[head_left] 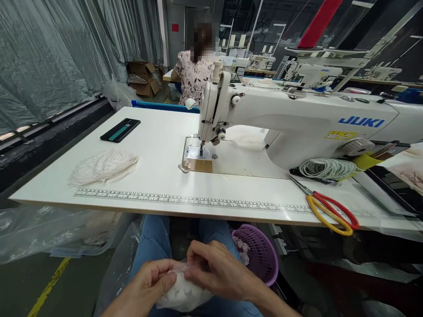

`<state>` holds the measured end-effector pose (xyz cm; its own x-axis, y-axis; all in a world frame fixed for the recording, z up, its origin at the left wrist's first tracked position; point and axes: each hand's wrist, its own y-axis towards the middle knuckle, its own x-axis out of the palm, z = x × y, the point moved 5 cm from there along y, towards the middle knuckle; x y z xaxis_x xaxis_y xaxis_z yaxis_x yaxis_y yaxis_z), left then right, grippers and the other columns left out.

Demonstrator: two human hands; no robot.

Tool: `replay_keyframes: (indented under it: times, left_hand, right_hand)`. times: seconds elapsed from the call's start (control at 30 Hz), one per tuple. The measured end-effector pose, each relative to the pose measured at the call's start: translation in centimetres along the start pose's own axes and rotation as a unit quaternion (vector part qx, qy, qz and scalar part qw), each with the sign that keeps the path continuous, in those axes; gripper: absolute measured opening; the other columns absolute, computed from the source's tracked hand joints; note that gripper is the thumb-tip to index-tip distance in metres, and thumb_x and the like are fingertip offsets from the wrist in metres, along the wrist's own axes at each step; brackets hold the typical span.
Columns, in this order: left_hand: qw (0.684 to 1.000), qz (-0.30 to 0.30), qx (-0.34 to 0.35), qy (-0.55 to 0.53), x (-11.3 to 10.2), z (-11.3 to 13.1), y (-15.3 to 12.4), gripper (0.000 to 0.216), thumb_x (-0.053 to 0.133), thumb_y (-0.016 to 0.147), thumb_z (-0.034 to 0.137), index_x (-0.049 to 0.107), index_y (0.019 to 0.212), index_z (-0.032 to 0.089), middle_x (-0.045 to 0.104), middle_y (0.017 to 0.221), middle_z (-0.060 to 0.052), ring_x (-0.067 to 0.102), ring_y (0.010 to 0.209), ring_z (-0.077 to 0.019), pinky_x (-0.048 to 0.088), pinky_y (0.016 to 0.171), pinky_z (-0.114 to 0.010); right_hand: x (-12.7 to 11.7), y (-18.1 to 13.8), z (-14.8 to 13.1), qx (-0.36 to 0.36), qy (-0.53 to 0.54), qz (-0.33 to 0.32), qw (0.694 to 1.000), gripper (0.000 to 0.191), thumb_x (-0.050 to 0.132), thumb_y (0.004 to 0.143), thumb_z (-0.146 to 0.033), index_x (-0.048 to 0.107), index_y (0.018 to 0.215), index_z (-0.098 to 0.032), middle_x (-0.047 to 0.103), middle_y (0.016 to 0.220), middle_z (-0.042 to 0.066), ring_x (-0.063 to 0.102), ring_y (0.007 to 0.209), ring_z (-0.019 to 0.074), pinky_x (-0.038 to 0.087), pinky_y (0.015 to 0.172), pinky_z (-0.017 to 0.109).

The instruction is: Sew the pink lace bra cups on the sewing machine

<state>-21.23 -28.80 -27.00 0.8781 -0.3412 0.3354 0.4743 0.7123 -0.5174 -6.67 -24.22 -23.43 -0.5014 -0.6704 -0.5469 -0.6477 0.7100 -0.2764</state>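
Observation:
Over my lap, a bundle of thin white fabric hangs below my fingers. My left hand pinches its upper edge between thumb and fingers. Close beside it, my right hand also grips that edge, its fingers curled in. Both hands are below the front edge of the white sewing table. Above them stands a white JUKI sewing machine, its presser foot over the needle plate. Flat on the table at left lies a stack of cream lace pieces.
A dark phone lies at the table's far left. Scissors with red and yellow handles overhang the front edge at right, near a coil of pale cord. A purple basket stands beside my knee. Another person sits beyond the table.

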Motion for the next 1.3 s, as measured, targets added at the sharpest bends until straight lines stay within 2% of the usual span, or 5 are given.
replay_keyframes:
  times: [0.37, 0.6, 0.83, 1.0, 1.3]
  left_hand:
    - [0.995, -0.042, -0.073, 0.058, -2.4, 0.5, -0.5, 0.044, 0.07, 0.073, 0.052, 0.072, 0.096, 0.015, 0.072, 0.089, -0.007, 0.06, 0.082, -0.0194, 0.043, 0.073, -0.024]
    - [0.984, -0.086, -0.09, 0.126, -1.5, 2.1, -0.5, 0.041, 0.067, 0.074, 0.054, 0.073, 0.086, 0.015, 0.069, 0.077, -0.004, 0.058, 0.071, -0.0152, 0.041, 0.067, -0.021]
    - [0.979, -0.037, -0.053, 0.193, -3.3, 1.9, -1.3, 0.04, 0.059, 0.081, 0.053, 0.069, 0.078, 0.014, 0.051, 0.065, 0.002, 0.039, 0.062, -0.0105, 0.03, 0.056, -0.019]
    - [0.973, -0.094, -0.072, 0.197, -2.1, 2.0, -1.0, 0.034, 0.073, 0.07, 0.043, 0.069, 0.09, 0.016, 0.055, 0.07, 0.002, 0.042, 0.063, -0.0108, 0.032, 0.058, -0.019]
    - [0.968, -0.032, -0.114, 0.22, -1.5, 1.2, 0.4, 0.014, 0.07, 0.066, 0.026, 0.071, 0.066, 0.012, 0.045, 0.052, 0.005, 0.033, 0.052, -0.0081, 0.024, 0.049, -0.019]
  right_hand:
    - [-0.4, -0.5, 1.3, -0.079, 0.055, -0.052, 0.994, 0.006, 0.067, 0.081, -0.021, 0.062, 0.08, -0.018, 0.062, 0.075, -0.003, 0.056, 0.077, 0.0122, 0.038, 0.079, 0.022]
    - [0.8, 0.4, 0.5, -0.191, 0.095, -0.04, 0.976, 0.066, 0.081, 0.06, -0.041, 0.051, 0.116, -0.024, 0.059, 0.108, 0.002, 0.054, 0.097, 0.0173, 0.035, 0.088, 0.028]
    - [2.7, 0.9, 1.9, -0.164, 0.078, -0.056, 0.982, 0.022, 0.068, 0.079, -0.037, 0.061, 0.076, -0.017, 0.054, 0.067, -0.006, 0.052, 0.065, 0.0091, 0.034, 0.075, 0.023]
    - [2.7, 0.9, 1.2, -0.185, 0.081, -0.088, 0.975, 0.017, 0.069, 0.079, -0.031, 0.062, 0.076, -0.016, 0.054, 0.068, -0.006, 0.054, 0.067, 0.0091, 0.033, 0.076, 0.023]
    - [2.0, 1.2, 2.5, -0.187, 0.092, -0.115, 0.971, 0.007, 0.068, 0.081, -0.021, 0.068, 0.082, -0.014, 0.06, 0.068, -0.005, 0.055, 0.064, 0.0081, 0.036, 0.072, 0.02]
